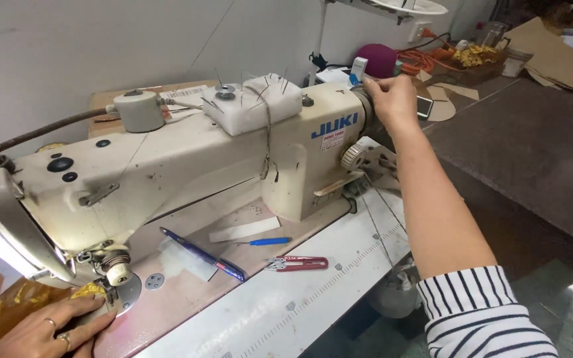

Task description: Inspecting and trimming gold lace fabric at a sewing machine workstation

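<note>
A cream industrial sewing machine (pixel 187 156) lies across the view. My right hand (pixel 392 99) reaches over its far end and grips the handwheel (pixel 364 106). My left hand (pixel 51 328), with rings on two fingers, presses flat on brown fabric with yellow flowers (pixel 8 305) by the needle and presser foot (pixel 111 292) at the lower left. A block of white foam (pixel 253 103) stuck with needles sits on top of the machine.
On the machine bed lie a blue pen (pixel 203 254), a small blue tool (pixel 266 242), red thread snips (pixel 298 264) and a white strip (pixel 243 230). Beyond the handwheel are a phone (pixel 424 106), cardboard pieces (pixel 552 56) and an orange cable (pixel 419 61) on a dark table.
</note>
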